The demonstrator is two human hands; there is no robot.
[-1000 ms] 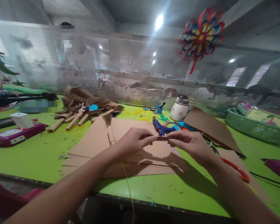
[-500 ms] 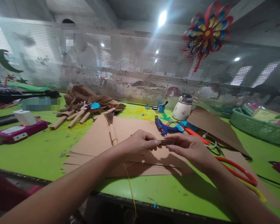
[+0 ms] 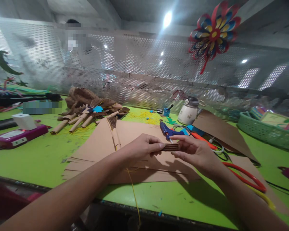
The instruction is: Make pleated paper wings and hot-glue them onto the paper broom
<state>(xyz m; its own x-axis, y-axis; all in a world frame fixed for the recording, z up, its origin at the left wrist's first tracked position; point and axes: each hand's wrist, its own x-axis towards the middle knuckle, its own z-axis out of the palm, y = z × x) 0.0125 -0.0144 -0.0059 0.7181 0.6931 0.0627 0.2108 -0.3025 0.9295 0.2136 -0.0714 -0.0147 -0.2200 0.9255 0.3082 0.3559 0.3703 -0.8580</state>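
Observation:
Between the thumb and fingers of my left hand is a folded brown paper strip, its stacked layers showing along the edge. My right hand surrounds the strip's right end, thumb below and fingers above, spread apart; contact behind the strip is hidden. Under both hands lies a stack of brown paper sheets. On it rests a small pleated paper bundle with a rolled handle, a yellow thread hanging over the table edge. Just beyond my hands is a blue glue gun.
A pile of brown paper pieces sits back left, near a purple power strip. To the right are a white bottle, red-handled scissors and a green basket. A perforated metal screen closes the back.
The fingers and thumb of my right hand have spread a little wider around the strip's end. My left hand keeps its hold, the strip barely shifted.

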